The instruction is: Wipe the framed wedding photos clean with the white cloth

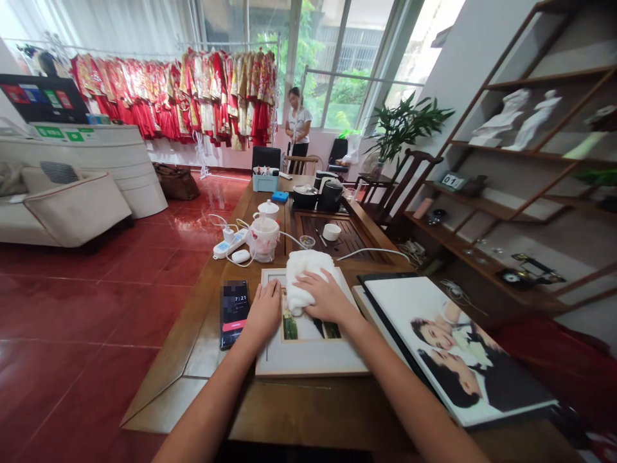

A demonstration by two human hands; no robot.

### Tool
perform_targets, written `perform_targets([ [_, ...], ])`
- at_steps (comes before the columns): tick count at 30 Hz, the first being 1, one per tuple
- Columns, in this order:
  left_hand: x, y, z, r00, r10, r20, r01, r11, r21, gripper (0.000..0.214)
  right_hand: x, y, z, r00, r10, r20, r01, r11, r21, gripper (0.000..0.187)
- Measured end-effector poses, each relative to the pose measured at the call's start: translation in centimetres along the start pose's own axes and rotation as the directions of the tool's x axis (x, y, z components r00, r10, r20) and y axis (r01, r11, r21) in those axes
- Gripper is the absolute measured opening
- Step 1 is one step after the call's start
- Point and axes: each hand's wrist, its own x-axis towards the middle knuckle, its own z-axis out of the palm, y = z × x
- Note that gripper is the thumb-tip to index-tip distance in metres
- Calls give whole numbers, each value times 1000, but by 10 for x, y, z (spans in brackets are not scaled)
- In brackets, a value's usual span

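Observation:
A light wooden picture frame with a pale mat and a partly covered photo lies flat on the table in front of me. My left hand rests on the frame's left border, its fingers stretched out and holding nothing. Over the upper part of the frame, my right hand grips a bunched white towel, fingers spread across it and pressing it against the frame. The towel hides the top of the photo. Just left of the frame lies a phone with its screen lit.
To the right lies a large portrait print on dark boards. Beyond the frame stand a pink-white cup, a power strip, a small white bowl and black pots. A person stands near the window.

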Motion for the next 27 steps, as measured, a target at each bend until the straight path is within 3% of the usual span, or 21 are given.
perform_targets([
  [5,0,-1,2,1000,-1,1,1,1000,0,53,-22,27,-10,993,110,-40,-111,994,-20,50],
  [10,0,0,2,1000,-9,1,9,1000,8,54,-25,30,-11,989,142,-45,-143,989,-25,48],
  [16,1,0,2,1000,-6,-12,7,1000,19,52,-37,12,-12,987,160,-34,-161,987,-25,49],
  [24,0,-1,3,999,0,-32,0,1000,6,52,-101,-35,-18,982,187,9,-187,982,-6,53],
  [27,1,-1,3,999,5,-37,-5,1000,-3,53,-110,-41,-18,981,196,5,-196,980,19,54],
])
